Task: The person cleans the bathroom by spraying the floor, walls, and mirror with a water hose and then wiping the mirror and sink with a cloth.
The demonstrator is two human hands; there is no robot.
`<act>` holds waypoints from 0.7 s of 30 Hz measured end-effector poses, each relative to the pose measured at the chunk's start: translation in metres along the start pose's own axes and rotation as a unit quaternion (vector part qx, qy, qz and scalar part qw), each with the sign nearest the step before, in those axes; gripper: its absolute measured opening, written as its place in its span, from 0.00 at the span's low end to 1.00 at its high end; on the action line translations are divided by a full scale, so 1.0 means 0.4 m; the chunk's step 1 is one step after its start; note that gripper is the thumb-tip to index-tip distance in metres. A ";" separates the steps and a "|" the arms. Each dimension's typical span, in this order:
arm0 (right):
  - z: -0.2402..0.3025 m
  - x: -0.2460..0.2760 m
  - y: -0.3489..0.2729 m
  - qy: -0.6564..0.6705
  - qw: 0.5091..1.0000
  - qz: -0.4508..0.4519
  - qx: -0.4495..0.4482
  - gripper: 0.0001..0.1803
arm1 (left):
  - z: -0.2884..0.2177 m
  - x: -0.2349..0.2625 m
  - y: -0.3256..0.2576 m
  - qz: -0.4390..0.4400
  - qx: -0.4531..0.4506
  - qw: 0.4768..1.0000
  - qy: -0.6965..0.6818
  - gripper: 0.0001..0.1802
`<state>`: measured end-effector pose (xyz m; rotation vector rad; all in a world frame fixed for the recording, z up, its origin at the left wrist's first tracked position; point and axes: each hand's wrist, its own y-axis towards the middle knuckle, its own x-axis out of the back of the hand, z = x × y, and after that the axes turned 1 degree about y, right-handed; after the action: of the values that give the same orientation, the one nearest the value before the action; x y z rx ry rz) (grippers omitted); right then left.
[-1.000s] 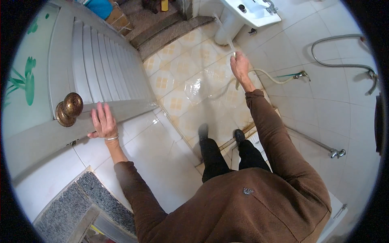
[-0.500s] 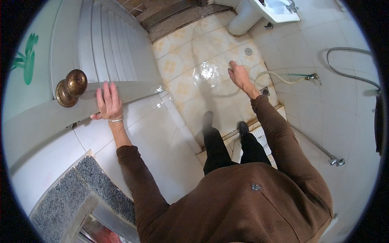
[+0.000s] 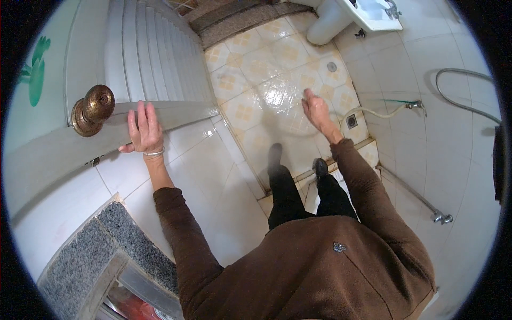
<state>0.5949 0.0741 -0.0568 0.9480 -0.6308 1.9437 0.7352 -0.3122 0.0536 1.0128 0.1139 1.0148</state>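
My left hand lies flat, fingers spread, against the edge of a white louvred door, just right of its round brass knob. A thin bracelet circles that wrist. My right hand hangs in the air over the wet yellow-patterned floor tiles, fingers loosely curled, holding nothing. It is a little left of a pale hose that runs along the wall to a tap. My feet in dark shoes stand at the raised tile step below.
A white basin on a pedestal stands at the far end. A floor drain is set in the tiles. A metal pipe with a valve runs along the right wall. A grey granite ledge sits at lower left.
My right hand has let go of the hose and drawn back from the wall. My left hand slid up the door edge toward the knob. My head has moved forward.
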 end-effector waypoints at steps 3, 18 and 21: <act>-0.046 0.028 0.065 -0.025 0.997 -0.053 -0.048 0.10 | -0.002 -0.003 0.000 0.002 -0.002 1.000 -0.011 0.08; -0.141 0.067 0.090 -0.033 0.985 -0.095 -0.140 0.12 | -0.008 0.006 0.019 -0.029 0.004 1.000 0.006 0.07; -0.110 0.045 0.071 -0.005 0.992 -0.086 -0.096 0.13 | -0.011 0.010 0.019 -0.022 0.006 1.000 0.000 0.08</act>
<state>0.5480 0.1000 -0.0698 0.8627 -0.7045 1.6954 0.7303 -0.3054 0.0582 1.0182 0.1416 0.9742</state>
